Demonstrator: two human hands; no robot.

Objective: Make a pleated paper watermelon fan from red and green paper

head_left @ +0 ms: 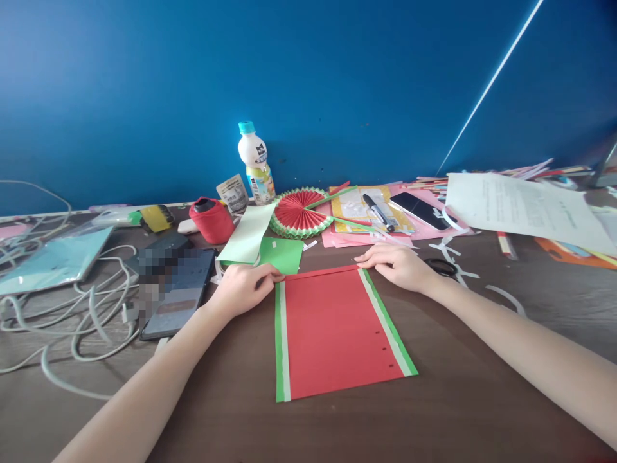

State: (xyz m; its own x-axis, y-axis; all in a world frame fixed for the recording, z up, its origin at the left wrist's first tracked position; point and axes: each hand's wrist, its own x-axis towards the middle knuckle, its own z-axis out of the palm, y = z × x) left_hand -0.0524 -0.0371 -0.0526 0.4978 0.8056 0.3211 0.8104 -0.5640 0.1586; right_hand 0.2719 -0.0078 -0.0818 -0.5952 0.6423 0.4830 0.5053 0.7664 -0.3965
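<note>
A red paper sheet [337, 334] with green and white strips down both sides lies flat on the brown table. A few small dark marks show near its right side. Along its far edge runs a narrow folded strip. My left hand [245, 288] pinches the far left corner, fingers closed on the paper. At the far right corner, my right hand [398, 263] presses and grips the same fold. Just beyond the sheet, a round pleated fan [301, 215] in red, white and green rests among paper pieces.
Behind stand a bottle [260, 170] and a red-wrapped roll [212, 220]. At left lie a tablet-like device [180, 299] and tangled white cables [91, 321]. To the right are a marker [378, 213], a phone [421, 210], scissors handles [441, 267], paper scraps and a printed sheet [525, 206].
</note>
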